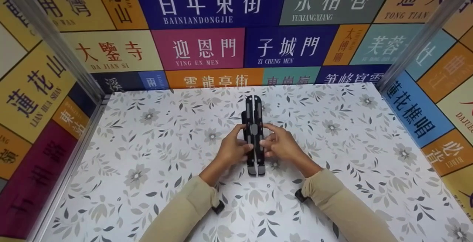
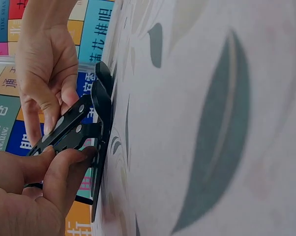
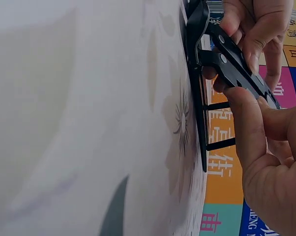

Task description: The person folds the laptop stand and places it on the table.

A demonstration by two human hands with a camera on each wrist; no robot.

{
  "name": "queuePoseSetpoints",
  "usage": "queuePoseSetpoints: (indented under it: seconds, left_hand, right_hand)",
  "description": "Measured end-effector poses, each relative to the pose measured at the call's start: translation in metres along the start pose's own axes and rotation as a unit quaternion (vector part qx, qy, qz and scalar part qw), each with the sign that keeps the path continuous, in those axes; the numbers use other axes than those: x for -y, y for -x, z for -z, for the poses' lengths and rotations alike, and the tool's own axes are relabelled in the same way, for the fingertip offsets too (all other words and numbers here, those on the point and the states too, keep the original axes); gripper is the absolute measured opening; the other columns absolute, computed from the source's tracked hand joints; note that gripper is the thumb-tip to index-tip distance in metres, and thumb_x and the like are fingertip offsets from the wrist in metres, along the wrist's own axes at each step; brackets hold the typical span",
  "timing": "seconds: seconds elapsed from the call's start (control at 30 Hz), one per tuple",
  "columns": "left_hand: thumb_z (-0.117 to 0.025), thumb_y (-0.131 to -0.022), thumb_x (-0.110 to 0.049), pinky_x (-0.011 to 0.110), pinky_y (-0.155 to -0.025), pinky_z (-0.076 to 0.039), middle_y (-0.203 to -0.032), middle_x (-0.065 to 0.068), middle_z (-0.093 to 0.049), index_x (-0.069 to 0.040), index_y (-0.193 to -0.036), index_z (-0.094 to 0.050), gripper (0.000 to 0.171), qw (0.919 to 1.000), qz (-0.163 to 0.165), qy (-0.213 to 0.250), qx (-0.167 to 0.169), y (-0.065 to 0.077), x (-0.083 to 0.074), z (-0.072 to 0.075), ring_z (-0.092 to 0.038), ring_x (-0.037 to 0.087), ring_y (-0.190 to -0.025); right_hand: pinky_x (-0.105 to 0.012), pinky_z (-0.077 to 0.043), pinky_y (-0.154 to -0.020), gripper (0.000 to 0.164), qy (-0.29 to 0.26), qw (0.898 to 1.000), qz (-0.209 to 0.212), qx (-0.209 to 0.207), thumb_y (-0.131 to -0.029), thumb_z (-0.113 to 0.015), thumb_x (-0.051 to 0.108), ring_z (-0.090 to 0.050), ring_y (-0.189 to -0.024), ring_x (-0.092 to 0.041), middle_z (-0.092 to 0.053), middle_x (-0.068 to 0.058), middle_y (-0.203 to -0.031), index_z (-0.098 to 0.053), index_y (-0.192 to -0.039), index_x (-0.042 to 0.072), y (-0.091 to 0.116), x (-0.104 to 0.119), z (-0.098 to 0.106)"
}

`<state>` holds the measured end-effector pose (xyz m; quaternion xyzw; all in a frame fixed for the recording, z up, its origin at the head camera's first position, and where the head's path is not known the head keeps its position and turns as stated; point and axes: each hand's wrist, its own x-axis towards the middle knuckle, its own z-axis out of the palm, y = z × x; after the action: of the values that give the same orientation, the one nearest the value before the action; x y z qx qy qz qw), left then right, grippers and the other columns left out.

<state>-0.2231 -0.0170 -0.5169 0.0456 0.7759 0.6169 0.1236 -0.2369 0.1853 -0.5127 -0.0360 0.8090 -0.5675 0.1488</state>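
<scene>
A black folding laptop stand (image 1: 254,129), its two long bars close side by side, lies lengthwise in front of me on the flowered surface. My left hand (image 1: 232,147) grips its left bar between thumb and fingers. On the other side, my right hand (image 1: 282,144) pinches the right bar near the middle. In the left wrist view, the stand (image 2: 72,128) shows arms raised at a slant above its base, with curved lips at the near end. Thin struts (image 3: 219,145) join base and upper arms in the right wrist view. Part of the bars is hidden behind the fingers.
The white table (image 1: 147,197) has a grey leaf and flower print. Colourful panels with large characters (image 1: 207,48) wall in the back and both sides. Clear upright edges (image 1: 417,38) run along the corners. Dark wrist straps (image 1: 218,207) show below the sleeves.
</scene>
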Motion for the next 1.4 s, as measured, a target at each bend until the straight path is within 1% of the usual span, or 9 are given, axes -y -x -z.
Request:
queuePoseSetpoints:
  seconds: [0.3,0.6,0.67,0.73,0.9,1.0,1.17,1.3,1.4]
  left_hand:
    - [-0.072,-0.09,0.003,0.041,-0.063,-0.063,-0.104,0.017,-0.074,-0.036,-0.141,-0.052,0.067,0.9997,0.01,0.023,0.001,-0.003,0.002,-0.003,-0.075,0.024,-0.087]
    - [-0.068,-0.095,0.0,0.041,-0.067,-0.063,-0.095,0.015,-0.074,-0.04,-0.148,-0.042,0.072,0.9981,0.021,0.048,0.032,-0.002,0.004,-0.002,-0.074,0.023,-0.083]
    - [-0.068,-0.094,0.0,0.04,-0.068,-0.063,-0.097,0.016,-0.074,-0.036,-0.151,-0.039,0.073,0.9978,0.03,0.051,0.029,-0.002,0.003,-0.003,-0.074,0.023,-0.084]
    - [-0.069,-0.094,-0.001,0.039,-0.07,-0.063,-0.098,0.017,-0.073,-0.025,-0.151,-0.039,0.069,0.9973,0.041,0.057,0.021,-0.003,0.002,-0.003,-0.074,0.024,-0.084]
    - [-0.073,-0.093,-0.005,0.037,-0.074,-0.064,-0.099,0.019,-0.074,-0.002,-0.126,-0.05,0.04,0.9951,0.064,0.074,0.011,-0.001,0.002,-0.005,-0.075,0.027,-0.086]
    - [-0.075,-0.092,-0.008,0.038,-0.077,-0.063,-0.101,0.02,-0.075,0.0,-0.116,-0.055,0.032,0.9944,0.066,0.08,0.021,0.003,0.001,-0.007,-0.076,0.028,-0.09]
    - [-0.073,-0.095,-0.013,0.037,-0.087,-0.061,-0.112,0.018,-0.075,0.002,-0.126,-0.06,0.037,0.9953,0.062,0.07,0.025,0.011,-0.002,-0.013,-0.075,0.026,-0.099]
    - [-0.067,-0.099,-0.013,0.038,-0.097,-0.057,-0.124,0.018,-0.072,0.003,-0.138,-0.055,0.044,0.9956,0.059,0.07,0.02,0.016,-0.004,-0.02,-0.072,0.025,-0.109]
    - [-0.064,-0.1,-0.011,0.038,-0.1,-0.056,-0.128,0.018,-0.07,0.004,-0.142,-0.053,0.045,0.9964,0.051,0.067,0.013,0.017,-0.004,-0.025,-0.07,0.025,-0.114]
  right_hand:
    - [-0.034,-0.063,-0.063,0.072,-0.013,1.0,0.009,0.002,-0.09,-0.071,-0.004,-0.07,-0.072,-0.022,-0.07,-0.016,-0.091,-0.051,-0.149,0.032,0.0,0.0,-0.003]
    - [-0.031,-0.06,-0.064,0.071,0.002,1.0,0.018,0.019,-0.094,-0.068,0.001,-0.067,-0.077,-0.023,-0.066,-0.014,-0.094,-0.044,-0.154,0.028,0.0,-0.003,-0.001]
    - [-0.031,-0.06,-0.065,0.071,-0.001,0.999,0.019,0.028,-0.095,-0.067,0.0,-0.067,-0.078,-0.023,-0.064,-0.014,-0.095,-0.042,-0.155,0.027,0.0,-0.003,0.0]
    - [-0.034,-0.062,-0.068,0.07,-0.009,0.999,0.02,0.042,-0.096,-0.067,0.001,-0.069,-0.08,-0.023,-0.063,-0.014,-0.098,-0.041,-0.156,0.025,0.0,-0.002,0.002]
    - [-0.044,-0.063,-0.082,0.062,-0.019,0.998,0.018,0.065,-0.1,-0.067,0.02,-0.072,-0.089,-0.023,-0.063,-0.019,-0.116,-0.042,-0.157,0.021,-0.003,0.002,0.013]
    - [-0.048,-0.063,-0.084,0.059,-0.014,0.998,0.028,0.05,-0.102,-0.063,0.033,-0.072,-0.092,-0.031,-0.063,-0.024,-0.123,-0.043,-0.156,0.02,-0.007,0.005,0.023]
    - [-0.05,-0.058,-0.096,0.053,-0.057,0.997,0.048,0.005,-0.107,-0.054,0.03,-0.067,-0.114,-0.042,-0.059,-0.029,-0.134,-0.041,-0.157,0.02,-0.021,0.011,0.032]
    - [-0.049,-0.054,-0.104,0.051,-0.093,0.994,0.049,-0.01,-0.108,-0.051,0.032,-0.065,-0.122,-0.037,-0.059,-0.024,-0.138,-0.039,-0.158,0.028,-0.034,0.02,0.03]
    - [-0.044,-0.057,-0.1,0.051,-0.112,0.992,0.047,-0.018,-0.106,-0.054,0.036,-0.069,-0.117,-0.031,-0.062,-0.02,-0.138,-0.042,-0.156,0.032,-0.044,0.03,0.027]
